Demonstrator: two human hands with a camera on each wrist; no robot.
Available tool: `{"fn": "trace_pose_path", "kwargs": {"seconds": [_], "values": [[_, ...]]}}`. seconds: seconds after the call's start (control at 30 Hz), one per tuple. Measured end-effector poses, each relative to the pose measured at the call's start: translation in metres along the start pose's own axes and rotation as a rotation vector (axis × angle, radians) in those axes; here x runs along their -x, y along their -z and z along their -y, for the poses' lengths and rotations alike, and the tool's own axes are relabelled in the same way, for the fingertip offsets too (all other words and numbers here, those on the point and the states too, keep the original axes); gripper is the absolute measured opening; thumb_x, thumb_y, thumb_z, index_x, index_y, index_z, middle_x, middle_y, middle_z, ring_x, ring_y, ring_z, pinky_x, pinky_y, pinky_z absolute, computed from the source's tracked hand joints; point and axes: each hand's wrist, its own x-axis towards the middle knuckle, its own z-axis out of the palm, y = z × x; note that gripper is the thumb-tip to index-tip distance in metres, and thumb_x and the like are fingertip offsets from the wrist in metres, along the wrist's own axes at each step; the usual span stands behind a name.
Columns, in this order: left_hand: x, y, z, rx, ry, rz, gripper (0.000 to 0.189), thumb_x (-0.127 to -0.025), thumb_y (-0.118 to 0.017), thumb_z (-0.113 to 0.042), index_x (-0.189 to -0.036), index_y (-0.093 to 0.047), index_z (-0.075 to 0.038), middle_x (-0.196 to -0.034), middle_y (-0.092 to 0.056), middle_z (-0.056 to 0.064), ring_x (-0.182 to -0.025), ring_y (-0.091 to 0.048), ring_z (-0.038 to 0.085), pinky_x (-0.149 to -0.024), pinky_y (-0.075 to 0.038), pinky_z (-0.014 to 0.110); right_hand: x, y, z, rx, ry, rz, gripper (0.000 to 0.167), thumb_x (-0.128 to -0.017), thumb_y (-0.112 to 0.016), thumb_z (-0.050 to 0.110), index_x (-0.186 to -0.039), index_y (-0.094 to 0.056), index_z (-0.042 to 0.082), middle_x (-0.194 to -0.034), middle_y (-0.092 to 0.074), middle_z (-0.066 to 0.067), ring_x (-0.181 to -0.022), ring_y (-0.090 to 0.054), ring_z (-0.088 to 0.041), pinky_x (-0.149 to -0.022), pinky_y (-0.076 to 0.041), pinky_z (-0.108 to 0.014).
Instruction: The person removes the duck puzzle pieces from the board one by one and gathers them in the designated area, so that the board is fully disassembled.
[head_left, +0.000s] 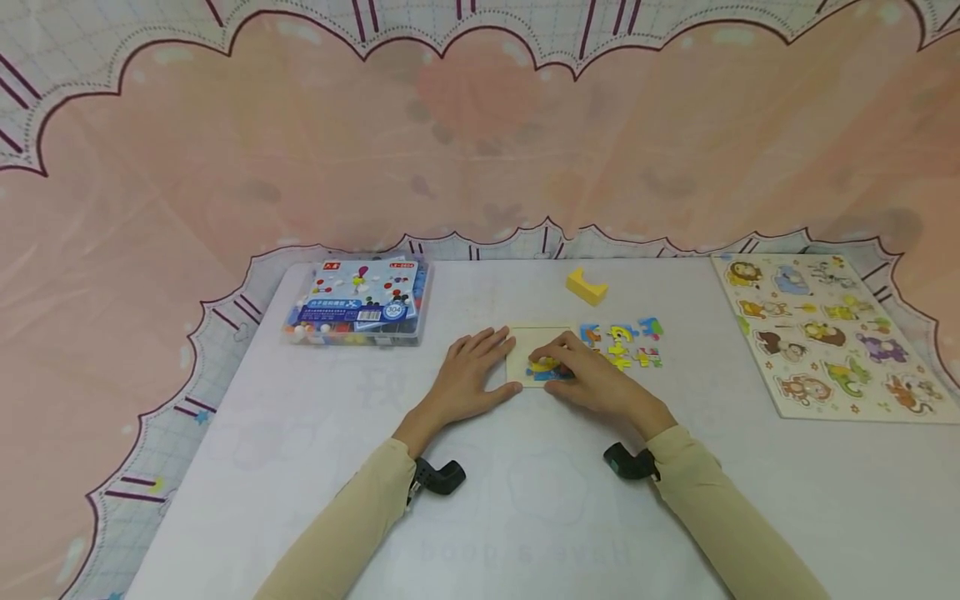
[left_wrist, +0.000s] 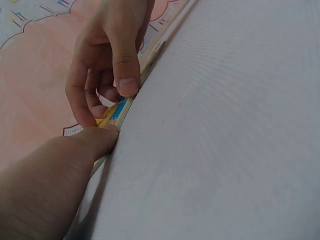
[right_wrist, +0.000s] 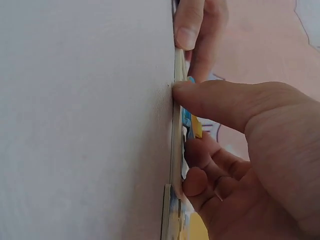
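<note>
A small cream wooden puzzle tray [head_left: 519, 357] lies flat on the white table, with yellow and blue jigsaw pieces along its lower part. My left hand [head_left: 470, 375] rests at the tray's left side, fingers spread and thumb touching its near left corner. Over the tray's right half reaches my right hand [head_left: 600, 377], its thumb at the near edge and its fingers curled over the pieces. Between that thumb and the fingers, a yellow and blue jigsaw piece [right_wrist: 197, 126] sticks up above the tray in the right wrist view. The hand partly hides the pieces.
Several loose jigsaw pieces [head_left: 619, 363] lie right of the tray. Behind them stands a yellow notched block [head_left: 587, 289]. A clear plastic box [head_left: 358, 302] with coloured parts sits at the back left, and a large animal puzzle board [head_left: 813, 400] lies at the right.
</note>
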Motion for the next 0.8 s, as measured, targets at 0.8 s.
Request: {"fn": "trace_pose_path", "kwargs": {"seconds": [0.8], "values": [[0.0009,0.0006,-0.0017,-0.015,0.002,-0.007,0.072,-0.087,-0.056,-0.055,-0.145,-0.039,-0.017,-0.154,-0.032,0.001,-0.143,-0.026,0.023,-0.114,-0.022,0.05,0.0002,0.0055,-0.0044,-0.002,0.066,-0.098,0.012,-0.091,-0.061,0.017,-0.102,-0.065,0.014,-0.088,-0.059,0.005,-0.078,-0.05,-0.009,-0.068,-0.044,-0.023]]}}
